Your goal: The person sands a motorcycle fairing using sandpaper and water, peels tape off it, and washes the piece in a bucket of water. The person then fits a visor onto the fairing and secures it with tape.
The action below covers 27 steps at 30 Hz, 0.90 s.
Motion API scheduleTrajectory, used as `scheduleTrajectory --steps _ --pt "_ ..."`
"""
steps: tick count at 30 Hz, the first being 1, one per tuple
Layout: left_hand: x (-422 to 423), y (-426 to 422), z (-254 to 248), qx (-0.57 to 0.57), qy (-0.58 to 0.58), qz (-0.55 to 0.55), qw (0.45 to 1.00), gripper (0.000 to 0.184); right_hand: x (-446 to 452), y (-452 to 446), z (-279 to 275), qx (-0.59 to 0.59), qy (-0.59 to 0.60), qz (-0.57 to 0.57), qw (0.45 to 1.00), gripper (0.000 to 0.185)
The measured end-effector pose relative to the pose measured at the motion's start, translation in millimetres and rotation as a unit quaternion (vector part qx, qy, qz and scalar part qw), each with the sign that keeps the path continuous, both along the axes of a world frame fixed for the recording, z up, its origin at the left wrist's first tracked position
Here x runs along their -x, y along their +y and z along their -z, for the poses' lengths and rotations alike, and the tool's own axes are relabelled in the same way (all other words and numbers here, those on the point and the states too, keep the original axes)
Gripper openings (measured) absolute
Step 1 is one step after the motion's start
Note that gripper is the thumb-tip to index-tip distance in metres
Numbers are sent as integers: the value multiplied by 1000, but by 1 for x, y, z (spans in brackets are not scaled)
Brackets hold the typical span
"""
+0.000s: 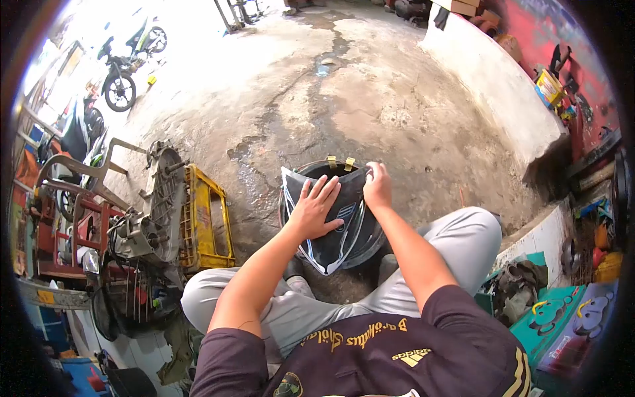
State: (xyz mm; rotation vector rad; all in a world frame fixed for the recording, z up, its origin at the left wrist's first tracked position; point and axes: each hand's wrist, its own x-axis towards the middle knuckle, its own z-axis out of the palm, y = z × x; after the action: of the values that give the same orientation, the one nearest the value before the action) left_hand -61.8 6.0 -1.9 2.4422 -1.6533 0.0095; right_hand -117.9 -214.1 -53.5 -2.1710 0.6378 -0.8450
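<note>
A black, pointed motorcycle body panel [305, 192] with white and blue edge stripes lies in front of me, its tip towards my body. Beneath it stands a round black tub [374, 246], partly covered by the panel. My left hand [316, 210] rests flat on the panel's face, fingers spread. At the panel's far right corner, my right hand [378, 188] has its fingers closed on the edge; the fingertips are partly hidden. Two small yellow pieces [340, 163] show at the far rim; I cannot tell what they are fixed to.
A yellow plastic crate [210, 221] and a metal engine casing [162, 198] stand to the left, near a chair frame [99, 175]. Motorbikes [120, 86] are parked at the far left. A low white wall [489, 86] runs along the right. Green boxes [546, 311] lie at the lower right.
</note>
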Motion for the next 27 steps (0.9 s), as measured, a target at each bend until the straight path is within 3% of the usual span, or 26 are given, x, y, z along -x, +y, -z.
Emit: scheduleTrajectory --steps 4,8,12,17,22,24,27 --pt "-19 -10 -3 -3 23 23 999 90 6 12 3 -7 17 -7 1000 30" --pt "-12 -24 8 43 34 -56 997 81 5 13 3 14 -20 -53 998 29" --pt "-14 -20 13 94 43 -46 994 76 -5 -8 -1 -14 11 0 1000 31" --pt "-16 -18 13 134 64 -40 988 71 2 24 -15 21 10 -39 999 36" --pt "-12 -14 9 143 75 -42 986 69 -11 -14 4 -11 30 12 999 39" --pt "-14 -15 15 167 64 -33 983 65 -6 -7 10 67 32 23 997 38" --pt "-16 -14 14 173 68 -13 983 61 3 20 -6 35 13 -32 999 36"
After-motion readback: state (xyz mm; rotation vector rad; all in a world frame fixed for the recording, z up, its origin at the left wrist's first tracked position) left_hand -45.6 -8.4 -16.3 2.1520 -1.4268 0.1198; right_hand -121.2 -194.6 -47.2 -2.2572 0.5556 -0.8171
